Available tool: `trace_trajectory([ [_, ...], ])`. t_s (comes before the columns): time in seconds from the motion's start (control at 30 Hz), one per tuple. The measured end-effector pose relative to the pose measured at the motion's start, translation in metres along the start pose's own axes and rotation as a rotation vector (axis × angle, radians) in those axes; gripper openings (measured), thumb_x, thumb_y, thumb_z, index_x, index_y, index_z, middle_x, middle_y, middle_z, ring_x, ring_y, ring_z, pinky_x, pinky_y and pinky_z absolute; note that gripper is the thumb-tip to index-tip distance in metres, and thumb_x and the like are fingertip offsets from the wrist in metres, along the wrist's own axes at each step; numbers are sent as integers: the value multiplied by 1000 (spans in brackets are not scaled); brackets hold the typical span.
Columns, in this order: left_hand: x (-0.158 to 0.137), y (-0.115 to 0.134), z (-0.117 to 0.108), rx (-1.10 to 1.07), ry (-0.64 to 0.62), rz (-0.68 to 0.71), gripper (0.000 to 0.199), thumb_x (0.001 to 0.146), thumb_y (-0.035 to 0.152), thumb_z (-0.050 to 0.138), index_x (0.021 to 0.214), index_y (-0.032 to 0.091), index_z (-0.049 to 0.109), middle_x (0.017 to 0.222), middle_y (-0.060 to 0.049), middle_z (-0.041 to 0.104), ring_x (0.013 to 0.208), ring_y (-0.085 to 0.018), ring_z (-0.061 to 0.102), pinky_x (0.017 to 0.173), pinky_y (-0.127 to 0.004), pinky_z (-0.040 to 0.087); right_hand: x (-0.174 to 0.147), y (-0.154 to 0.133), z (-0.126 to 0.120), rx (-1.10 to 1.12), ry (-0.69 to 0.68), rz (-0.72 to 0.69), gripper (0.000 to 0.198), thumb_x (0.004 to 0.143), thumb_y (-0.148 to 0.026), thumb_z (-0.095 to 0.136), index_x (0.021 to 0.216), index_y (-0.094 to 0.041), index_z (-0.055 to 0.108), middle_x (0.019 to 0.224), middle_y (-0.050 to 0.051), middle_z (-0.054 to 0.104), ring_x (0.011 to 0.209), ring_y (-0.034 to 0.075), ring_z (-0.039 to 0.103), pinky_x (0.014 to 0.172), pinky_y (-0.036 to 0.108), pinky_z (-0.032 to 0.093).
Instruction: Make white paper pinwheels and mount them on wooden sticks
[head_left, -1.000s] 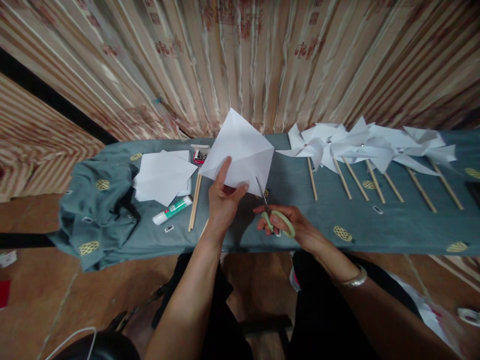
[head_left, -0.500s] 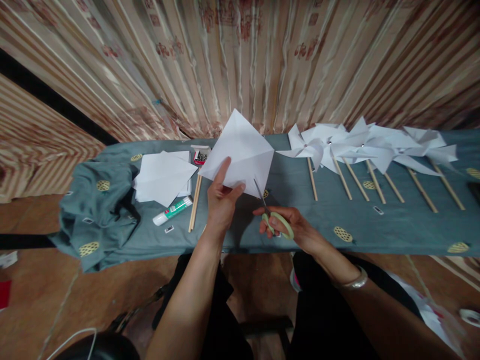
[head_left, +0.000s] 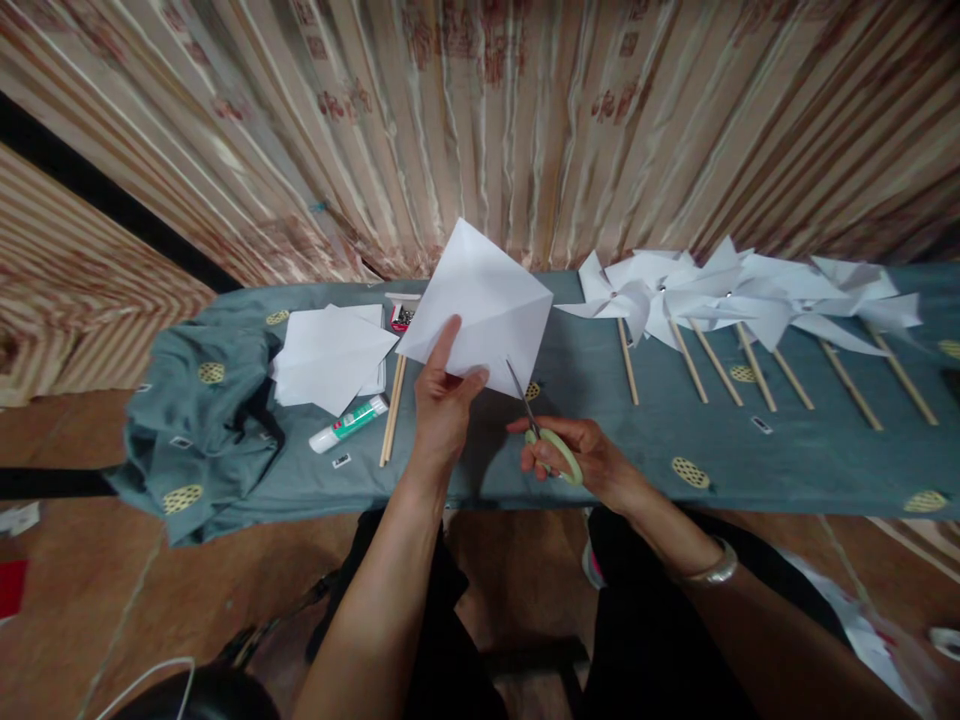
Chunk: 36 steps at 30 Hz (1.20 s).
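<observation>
The person's left hand (head_left: pixel 441 405) pinched a creased white paper square (head_left: pixel 491 285) near its lower edge, above the middle of the table (head_left: pixel 735 460). The right hand (head_left: pixel 589 455) was curled round green-handled scissors (head_left: pixel 529 410) — their blades overlapped the paper's near edge, though how far they parted could not be told. Leftward lay loose sheets (head_left: pixel 326 355) beside a glue stick (head_left: pixel 349 425); rightward, paper pinwheels (head_left: pixel 772 300) stretched in a row.
</observation>
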<state>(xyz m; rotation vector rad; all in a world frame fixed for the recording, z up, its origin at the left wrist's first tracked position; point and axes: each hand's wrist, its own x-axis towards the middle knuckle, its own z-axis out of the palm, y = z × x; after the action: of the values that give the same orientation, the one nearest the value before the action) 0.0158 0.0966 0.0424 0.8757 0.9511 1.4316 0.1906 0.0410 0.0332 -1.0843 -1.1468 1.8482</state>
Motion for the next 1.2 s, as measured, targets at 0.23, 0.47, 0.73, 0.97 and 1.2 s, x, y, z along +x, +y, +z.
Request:
trace_trajectory([
  [0.23, 0, 1, 0, 11, 6, 8, 71, 69, 14, 76, 135, 29, 56, 118, -2, 71, 85, -12, 63, 77, -22, 51, 1, 1, 3, 10, 33, 5, 54, 67, -53, 82, 102, -14, 71, 66, 1, 66, 51, 8, 53, 49, 22, 40],
  [0.47, 0, 2, 1, -30, 15, -13, 71, 67, 12, 77, 134, 28, 57, 100, 0, 74, 77, -10, 61, 70, -20, 49, 1, 1, 5, 45, 50, 16, 52, 63, -49, 85, 99, -14, 72, 62, -1, 66, 49, 6, 53, 48, 21, 41],
  [0.73, 0, 3, 1, -10, 22, -8, 71, 66, 14, 77, 133, 28, 58, 99, 0, 73, 74, -10, 59, 66, -20, 48, 3, 2, 5, 40, 60, 13, 48, 64, -48, 84, 97, -15, 73, 60, -1, 64, 48, 7, 52, 47, 22, 40],
  [0.97, 1, 3, 2, -21, 29, -13, 70, 65, 14, 78, 131, 28, 59, 95, 0, 74, 65, -8, 54, 58, -19, 43, 3, 2, 6, 43, 80, 26, 47, 61, -46, 86, 95, -14, 74, 59, -1, 64, 46, 7, 51, 46, 21, 39],
  [1.2, 0, 3, 3, -38, 36, -14, 72, 64, 15, 79, 132, 27, 59, 89, 1, 73, 66, -8, 54, 58, -19, 42, 3, 0, 7, 47, 85, 43, 45, 60, -43, 86, 92, -14, 74, 57, -2, 63, 45, 7, 51, 44, 21, 39],
])
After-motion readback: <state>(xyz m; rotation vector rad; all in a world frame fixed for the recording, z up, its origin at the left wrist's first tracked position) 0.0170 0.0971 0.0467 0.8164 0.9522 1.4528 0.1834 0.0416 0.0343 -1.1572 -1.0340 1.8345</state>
